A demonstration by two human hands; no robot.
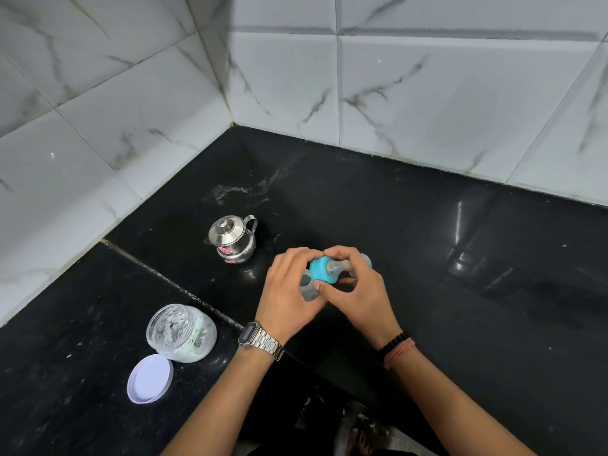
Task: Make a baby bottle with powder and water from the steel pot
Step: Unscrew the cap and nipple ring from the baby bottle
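Observation:
I hold a small clear baby bottle (308,288) tilted above the black counter (427,258), its blue screw ring (321,270) and clear teat (336,266) pointing right. My left hand (289,291) grips the bottle body. My right hand (358,287) curls its fingers round the teat and ring; a clear piece shows behind its fingers (366,260). The lidded steel pot (232,239) stands to the left of my hands. The open powder jar (182,331) stands near the front left, its white lid (150,378) lying beside it.
White marble-look tiled walls (427,93) meet in a corner behind the counter. A seam (171,281) crosses the counter diagonally between pot and jar. A wet smear (250,189) lies behind the pot. The counter's front edge runs below my forearms.

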